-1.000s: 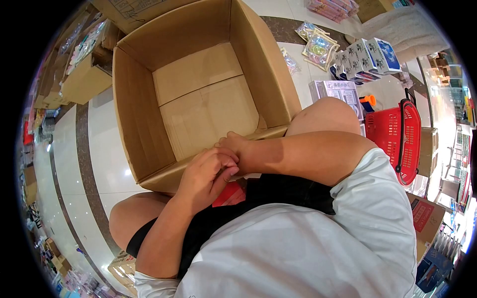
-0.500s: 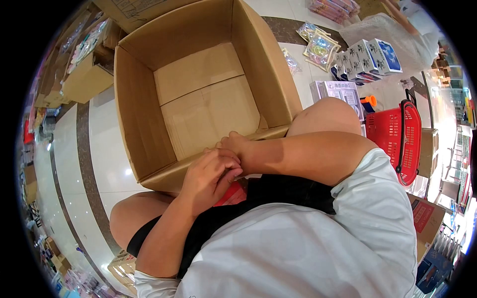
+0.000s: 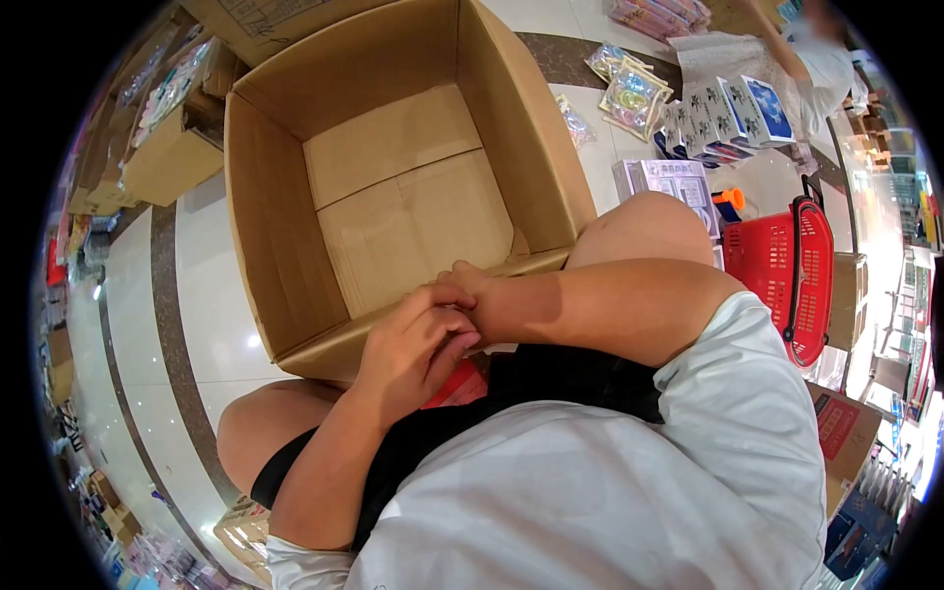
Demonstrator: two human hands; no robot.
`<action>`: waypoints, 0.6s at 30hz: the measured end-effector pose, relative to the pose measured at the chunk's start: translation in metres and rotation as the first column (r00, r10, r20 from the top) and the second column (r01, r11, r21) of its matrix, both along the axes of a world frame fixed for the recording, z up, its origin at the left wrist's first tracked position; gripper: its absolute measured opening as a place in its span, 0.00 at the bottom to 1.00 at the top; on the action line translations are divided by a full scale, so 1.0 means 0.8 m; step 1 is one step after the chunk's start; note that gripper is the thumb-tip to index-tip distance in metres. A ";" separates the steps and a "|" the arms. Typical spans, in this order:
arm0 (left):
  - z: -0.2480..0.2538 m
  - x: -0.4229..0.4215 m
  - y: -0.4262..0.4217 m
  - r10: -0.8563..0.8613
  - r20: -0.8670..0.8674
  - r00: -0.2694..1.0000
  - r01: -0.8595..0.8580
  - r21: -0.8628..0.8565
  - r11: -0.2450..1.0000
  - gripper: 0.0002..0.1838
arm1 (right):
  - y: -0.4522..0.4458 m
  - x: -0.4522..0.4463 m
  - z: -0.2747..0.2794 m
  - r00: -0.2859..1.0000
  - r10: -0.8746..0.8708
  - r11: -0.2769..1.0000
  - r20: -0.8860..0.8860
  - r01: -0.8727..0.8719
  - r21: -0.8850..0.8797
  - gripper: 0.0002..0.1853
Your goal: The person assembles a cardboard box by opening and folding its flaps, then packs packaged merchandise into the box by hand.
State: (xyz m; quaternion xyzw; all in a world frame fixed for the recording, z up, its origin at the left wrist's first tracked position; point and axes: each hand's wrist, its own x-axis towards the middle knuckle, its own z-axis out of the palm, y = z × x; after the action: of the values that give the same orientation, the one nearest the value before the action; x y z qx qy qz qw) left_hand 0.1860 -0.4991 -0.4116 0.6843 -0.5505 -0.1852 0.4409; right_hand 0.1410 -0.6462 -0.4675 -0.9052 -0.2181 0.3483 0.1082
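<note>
A large brown cardboard box (image 3: 408, 211) stands with its top open in front of my knees, and only its bare inner walls and bottom show. My left hand (image 3: 413, 339) is at the box's near rim, its fingers bent and closed over my right hand, with no object visible in it. Beneath those fingertips, my right hand (image 3: 469, 287) lies against the same rim, loosely curled. Most of its fingers are hidden by the left hand, and no object shows in it. A small red patch (image 3: 460, 385) is partly seen below my hands.
To the right are a red shopping basket (image 3: 777, 270), lilac boxes (image 3: 678, 182), blue-and-white boxes (image 3: 733, 113) and clear packets (image 3: 634, 98). Another person's arm (image 3: 777, 44) is at the top right. More cartons (image 3: 172, 157) stand on the left, beside the tiled floor (image 3: 211, 285).
My left fingers have shifted slightly up and right, further over my right hand. At the top right the other person has moved and the sheet beside them has changed shape. The box stays put.
</note>
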 end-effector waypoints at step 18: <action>-0.007 -0.001 0.006 -0.041 0.050 0.998 0.041 0.006 0.999 0.10 | -0.002 0.006 0.019 0.991 -0.124 0.990 -0.049 0.127 0.061 0.21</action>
State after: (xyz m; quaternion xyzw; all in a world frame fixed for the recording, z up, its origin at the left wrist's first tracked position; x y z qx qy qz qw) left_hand 0.1851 -0.4943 -0.4174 0.6784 -0.5747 -0.1785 0.4214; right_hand 0.1458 -0.6481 -0.4525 -0.9051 -0.1693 0.3540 0.1638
